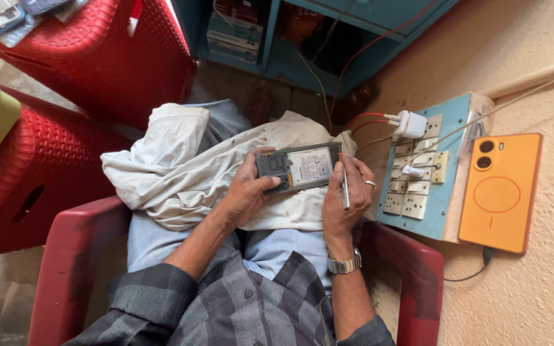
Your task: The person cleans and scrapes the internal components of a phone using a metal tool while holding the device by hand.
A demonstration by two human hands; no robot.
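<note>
Currently left hand (246, 189) is clamped on the left end of an opened dark smartphone with its back cover off (299, 166), thumb on top, fingers wrapped under. The phone's exposed inside faces up, a large pale battery filling most of it. Right hand (347, 195) is closed around a thin silver metal tool (345, 189), held upright against the phone's right edge; ring on one finger, silver metal wristwatch (345, 264) on the wrist.

Phone sits over the lap, above a crumpled off-white cloth (181, 166) spread on the person's light blue trousers. Person is seated in a dark red plastic chair (75, 256), wearing a grey checked shirt.

Right of the hands: a pale blue switchboard with rows of cream sockets and switches (447, 138), a white plug-in charger (411, 123) in its upper left with red wires running off. Just beside the board, an orange smartphone lying back-up (500, 192) on the beige surface, cable plugged in at its lower end.

Containers: red woven-pattern plastic baskets (97, 57) at upper left; the top one holds a few items, too cropped to identify. Blue shelf unit (302, 38) at top holds boxes and loose cables.
</note>
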